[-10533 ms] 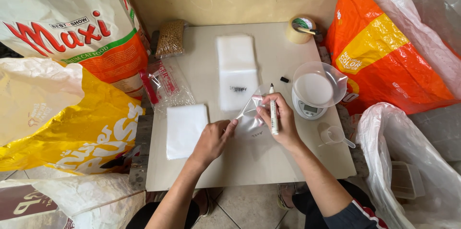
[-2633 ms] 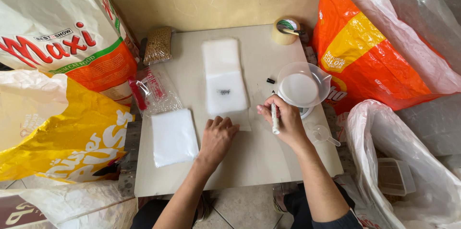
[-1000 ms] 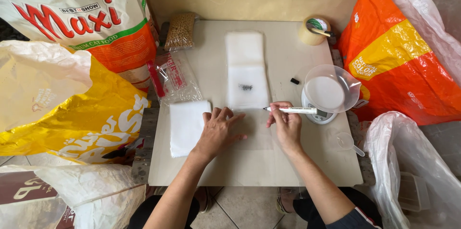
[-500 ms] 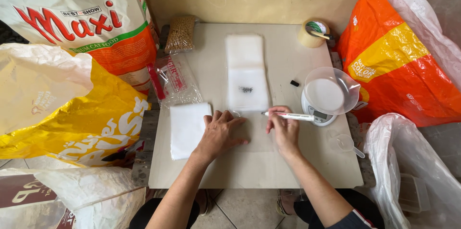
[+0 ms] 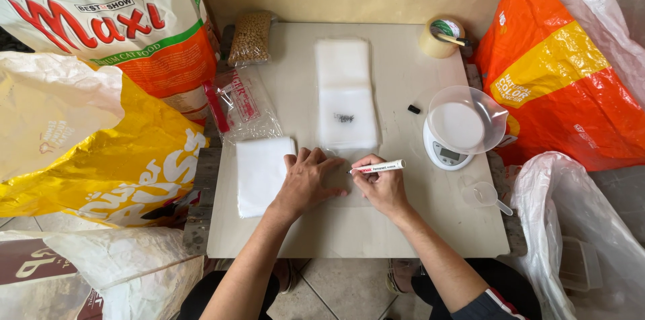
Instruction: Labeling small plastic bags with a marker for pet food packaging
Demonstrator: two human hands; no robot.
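A left hand lies flat, fingers spread, pinning a clear plastic bag to the pale square surface, while the right hand grips a white marker pen, its tip at the bag beside the left fingertips. Keeping the film taut under the palm and the strokes light would likely stop the ink smearing. Beyond lie a stack of clear bags, the pen's small black cap, a white kitchen scale with a clear bowl and a roll of tape.

Soft even daylight (sharp, faint shadows)
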